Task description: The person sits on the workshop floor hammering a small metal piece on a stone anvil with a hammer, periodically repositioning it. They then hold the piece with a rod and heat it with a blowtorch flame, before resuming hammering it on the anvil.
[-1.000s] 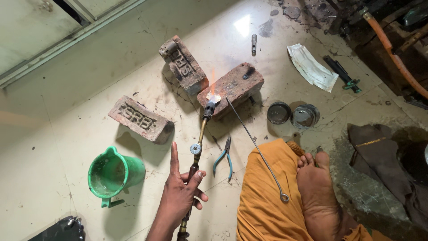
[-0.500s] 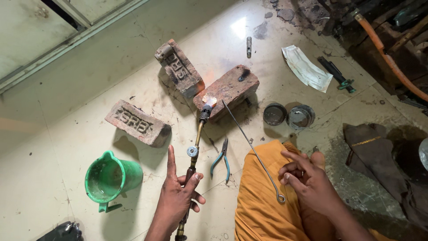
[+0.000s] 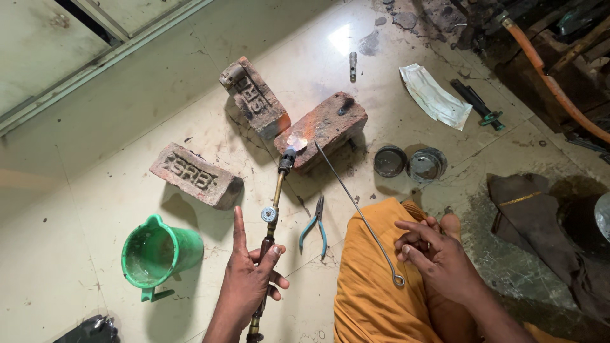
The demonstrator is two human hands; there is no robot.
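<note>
- My left hand grips the brass torch, index finger raised; its tip meets the small pale piece on the middle brick.
- My right hand rests loosely curled on my foot, holding nothing, beside the looped wire rod.
- I judge heating is underway; next calls for steady aim.
- Pliers and a green jug flank the torch; open floor lies left.

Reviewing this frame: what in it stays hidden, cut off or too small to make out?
- Head view: the torch handle's lower end runs off the bottom edge, behind the left hand.
- The small bright piece on the brick is too small and glary to identify.
- The dark object at bottom left is cut by the edge.
- What the right hand touches underneath is hidden; the wire rod lies beside it.
</note>
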